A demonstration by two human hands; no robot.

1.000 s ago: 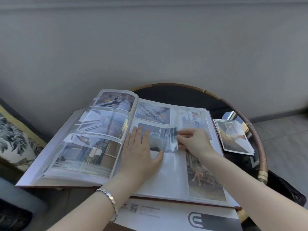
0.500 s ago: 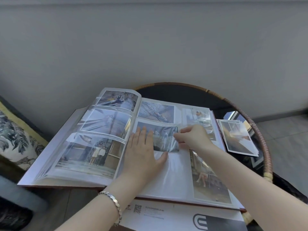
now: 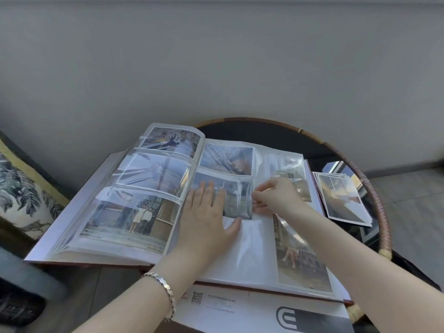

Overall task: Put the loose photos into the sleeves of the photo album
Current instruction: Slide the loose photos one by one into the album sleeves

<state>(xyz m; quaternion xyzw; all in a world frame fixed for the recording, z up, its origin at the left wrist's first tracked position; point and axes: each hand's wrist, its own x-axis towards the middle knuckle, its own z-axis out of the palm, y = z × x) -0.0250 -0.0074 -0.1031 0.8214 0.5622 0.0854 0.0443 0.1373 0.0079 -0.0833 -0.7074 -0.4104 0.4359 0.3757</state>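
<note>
One photo (image 3: 236, 200) has my attention: it sits in the middle sleeve of the right-hand page of the photo album (image 3: 79, 207), which lies open across the desk (image 3: 264, 133). More loose photos (image 3: 341, 198) wait in a small stack just beside the album, toward the desk's right edge.

I judge the print to be light, thin and quick to bend, with a glossy face that would take fingerprints. The clear sleeve looks slick and floppy, and it wrinkles and throws glare. So the edge is the place to hold, not the picture face, and a push from one corner would likely buckle it.

My left hand (image 3: 204, 212) lies flat and open, fingers straight across the left part of the photo and thumb spread onto the empty sleeve (image 3: 249, 251) below, pinning the page down. My right hand (image 3: 276, 198) reaches in from the right with its wrist low over the page. Its fingertips are curled and pinch the photo's right edge at the sleeve's mouth. Whether the print is fully seated I cannot tell through the glare.
</note>
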